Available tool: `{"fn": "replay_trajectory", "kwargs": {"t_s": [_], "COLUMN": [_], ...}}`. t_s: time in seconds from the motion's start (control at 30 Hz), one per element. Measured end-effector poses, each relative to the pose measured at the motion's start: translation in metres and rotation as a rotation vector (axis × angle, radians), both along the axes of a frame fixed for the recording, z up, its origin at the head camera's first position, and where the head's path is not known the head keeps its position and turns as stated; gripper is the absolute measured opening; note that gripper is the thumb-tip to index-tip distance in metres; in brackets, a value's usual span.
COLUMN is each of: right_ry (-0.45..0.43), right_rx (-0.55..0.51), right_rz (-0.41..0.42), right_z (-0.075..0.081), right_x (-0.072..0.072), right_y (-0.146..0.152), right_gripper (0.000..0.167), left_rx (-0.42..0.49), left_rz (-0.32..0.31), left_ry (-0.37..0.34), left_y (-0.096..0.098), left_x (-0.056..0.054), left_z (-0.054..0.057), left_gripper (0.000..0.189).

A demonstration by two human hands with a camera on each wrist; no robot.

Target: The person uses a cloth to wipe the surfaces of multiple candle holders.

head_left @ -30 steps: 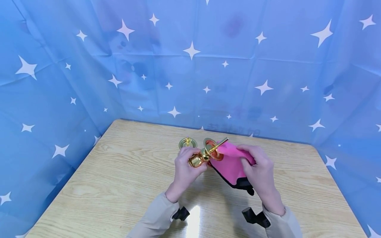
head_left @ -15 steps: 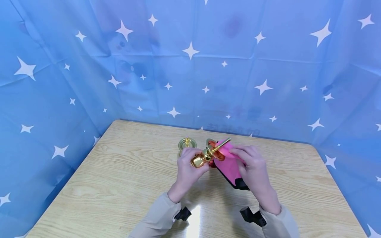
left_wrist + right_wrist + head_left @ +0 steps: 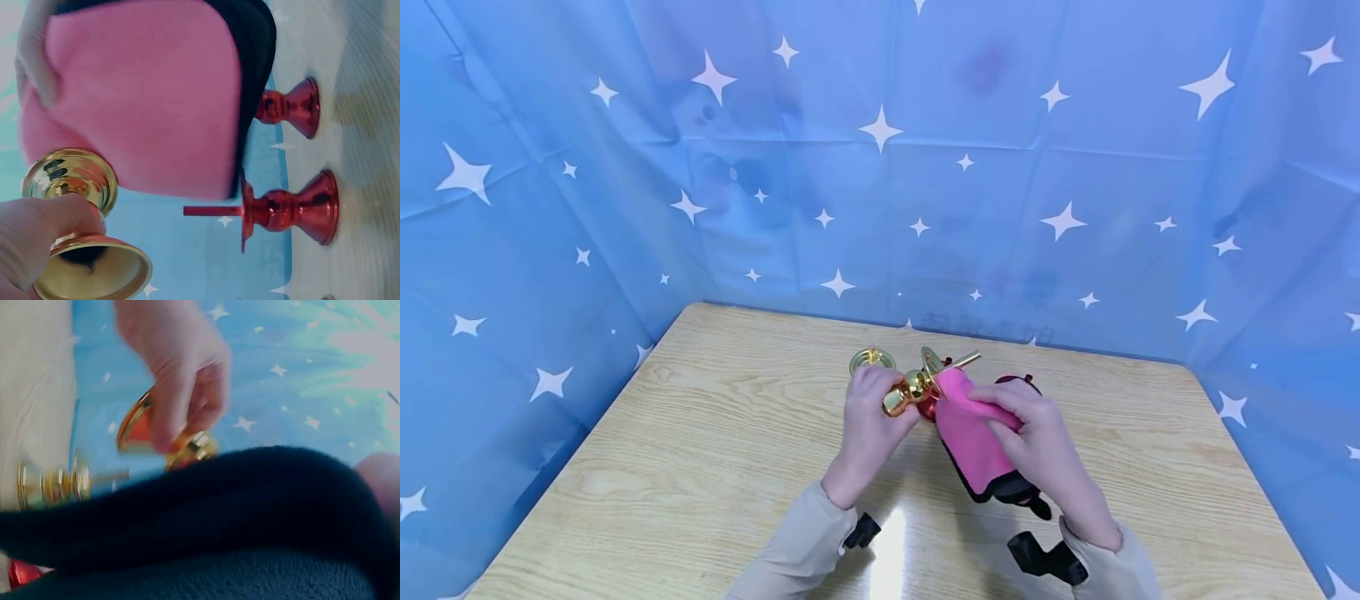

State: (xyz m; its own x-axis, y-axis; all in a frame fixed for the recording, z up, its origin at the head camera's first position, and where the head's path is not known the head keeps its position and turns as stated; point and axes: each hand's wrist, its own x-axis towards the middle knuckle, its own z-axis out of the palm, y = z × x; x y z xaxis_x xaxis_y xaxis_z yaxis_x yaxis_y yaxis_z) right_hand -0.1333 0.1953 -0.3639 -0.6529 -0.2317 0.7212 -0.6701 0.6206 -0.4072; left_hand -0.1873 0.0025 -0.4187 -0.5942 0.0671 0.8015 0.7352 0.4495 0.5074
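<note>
My left hand grips a gold candlestick by its base end. It is tilted, its dish and long spike pointing up and right in the head view. My right hand pinches a pink cloth with a black back and border. The cloth's upper edge lies against the candlestick near the dish. In the left wrist view the pink side hangs next to the gold dish. The black side fills the lower right wrist view and hides the right fingers.
Another gold candlestick stands behind my left hand on the wooden table. Two red candlesticks stand beyond the cloth, one nearer and one partly hidden. A starry blue curtain surrounds the table.
My right hand first moves left with the cloth, then slightly toward me. The held candlestick has turned, its dish now nearly edge-on. A red candlestick shows behind the right hand.
</note>
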Motion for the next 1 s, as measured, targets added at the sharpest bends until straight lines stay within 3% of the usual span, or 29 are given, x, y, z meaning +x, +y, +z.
{"fn": "replay_trajectory", "kwargs": {"t_s": [0.1,0.2,0.4,0.5,0.63,0.83,0.9,1.0], "right_ry": [-0.13,-0.174,-0.103,-0.105,-0.238,-0.549,-0.598,-0.583], "right_rx": [-0.141,-0.177,-0.073,-0.072,-0.112,-0.238,-0.277,-0.289], "right_rz": [0.012,0.014,0.118,0.125,0.066,-0.142,-0.18,-0.159], "right_z": [0.0,-0.001,-0.006,-0.009,-0.01,-0.007,-0.006,-0.008], "right_x": [0.003,0.002,-0.005,-0.008,-0.013,-0.015,-0.016,-0.02], "right_y": [0.0,0.002,0.005,0.007,0.011,0.02,0.02,0.02], "right_gripper": [0.032,0.028,0.034,0.034,0.027,0.024,0.027,0.026], "left_rx": [-0.013,-0.008,0.025,0.044,0.059,0.063,0.056,0.042], "left_rz": [0.011,0.004,-0.028,-0.047,-0.06,-0.075,-0.087,-0.113], "left_ry": [0.005,0.001,-0.016,-0.029,-0.044,-0.042,-0.041,-0.046], "left_y": [-0.002,-0.002,-0.002,-0.003,-0.004,-0.005,-0.005,-0.003], "left_x": [-0.001,-0.001,-0.001,0.0,-0.001,-0.001,-0.001,0.0], "left_z": [-0.001,-0.001,-0.001,-0.003,-0.004,-0.004,-0.004,-0.004], "left_gripper": [0.032,0.03,0.03,0.031,0.032,0.03,0.03,0.03]}}
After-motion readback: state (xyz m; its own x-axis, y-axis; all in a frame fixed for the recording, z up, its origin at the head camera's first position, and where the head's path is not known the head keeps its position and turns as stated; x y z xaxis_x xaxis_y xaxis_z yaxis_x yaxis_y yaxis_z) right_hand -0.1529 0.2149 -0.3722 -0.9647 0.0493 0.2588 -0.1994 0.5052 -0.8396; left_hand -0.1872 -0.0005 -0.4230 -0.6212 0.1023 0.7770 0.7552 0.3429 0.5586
